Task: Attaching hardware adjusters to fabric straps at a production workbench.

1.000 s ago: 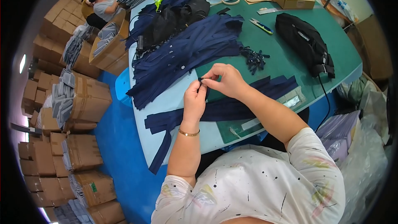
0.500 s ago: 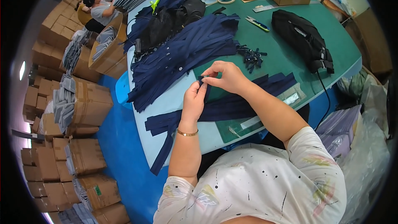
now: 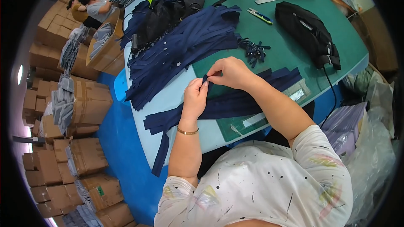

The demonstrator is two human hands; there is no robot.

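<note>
I see my left hand point(image 3: 194, 97) and right hand point(image 3: 230, 72) meeting fingertip to fingertip above the table, both pinched shut on the end of a narrow navy blue fabric strip point(image 3: 205, 78) held between them. Just below the hands lie more long navy strips point(image 3: 235, 103) across the green cutting mat point(image 3: 290, 46), one hanging off the near table edge. Beyond the hands sits a big heap of navy strips point(image 3: 185, 50), with a small pile of dark zipper sliders point(image 3: 253, 51) just past my right hand.
</note>
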